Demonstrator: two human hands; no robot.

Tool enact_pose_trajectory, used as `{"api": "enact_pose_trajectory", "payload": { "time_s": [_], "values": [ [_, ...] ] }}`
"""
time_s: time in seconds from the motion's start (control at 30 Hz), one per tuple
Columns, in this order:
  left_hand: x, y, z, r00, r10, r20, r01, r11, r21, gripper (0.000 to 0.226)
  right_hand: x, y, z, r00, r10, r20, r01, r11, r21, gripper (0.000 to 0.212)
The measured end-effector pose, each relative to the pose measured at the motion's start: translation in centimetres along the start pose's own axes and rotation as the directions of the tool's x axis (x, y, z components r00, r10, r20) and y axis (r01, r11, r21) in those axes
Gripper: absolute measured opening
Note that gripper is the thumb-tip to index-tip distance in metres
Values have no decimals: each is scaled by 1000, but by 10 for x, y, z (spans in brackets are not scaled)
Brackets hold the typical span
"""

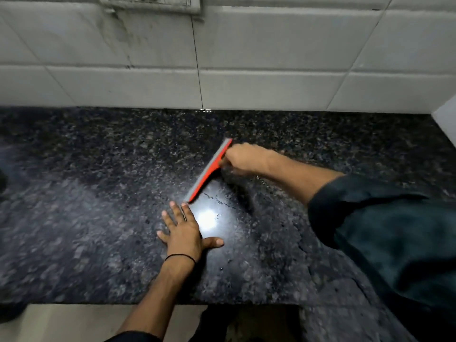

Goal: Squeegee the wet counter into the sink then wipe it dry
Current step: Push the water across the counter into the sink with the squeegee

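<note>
It was a home kitchen, by the look of it: a dark speckled granite counter (pixel 98 218) ran along a wall of large pale tiles (pixel 271 58), grimy in places. A switch plate (pixel 150 3) was set into the tiles above, and a strip of light floor (pixel 74 319) showed below the counter's front edge.

Right hand (pixel 243 159) grips squeegee (pixel 209 170) on counter (pixel 98 206).
</note>
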State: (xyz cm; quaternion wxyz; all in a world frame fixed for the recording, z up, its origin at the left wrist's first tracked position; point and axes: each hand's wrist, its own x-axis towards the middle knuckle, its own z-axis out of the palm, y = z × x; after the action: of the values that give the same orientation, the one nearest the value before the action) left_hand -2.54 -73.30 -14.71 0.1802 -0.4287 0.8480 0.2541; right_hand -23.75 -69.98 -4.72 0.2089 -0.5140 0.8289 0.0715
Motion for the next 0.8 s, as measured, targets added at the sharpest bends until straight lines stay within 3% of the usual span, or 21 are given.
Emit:
{"api": "enact_pose_trajectory", "payload": {
  "time_s": [0.2,0.37,0.43,0.6,0.67,0.8],
  "values": [
    [-13,-8,9,996,43,-84,-46,999,-28,135,-136,54,38,991,32,129,-20,996,-91,35],
    [-26,3,12,985,105,-135,-91,990,104,111,-238,129,64,961,214,174,-168,955,-246,45],
    [-34,19,18,969,193,-154,-167,972,165,102,-277,151,73,947,269,177,-221,943,-248,38],
    [-52,74,47,903,429,-11,-416,881,227,102,-339,176,92,936,298,185,-239,928,-286,58],
    [-59,89,58,903,427,47,-426,875,229,110,-353,184,94,927,316,202,-248,920,-303,61],
    [-59,101,63,938,321,131,-342,917,205,119,-359,199,87,905,376,197,-318,908,-274,48]
  ]
}}
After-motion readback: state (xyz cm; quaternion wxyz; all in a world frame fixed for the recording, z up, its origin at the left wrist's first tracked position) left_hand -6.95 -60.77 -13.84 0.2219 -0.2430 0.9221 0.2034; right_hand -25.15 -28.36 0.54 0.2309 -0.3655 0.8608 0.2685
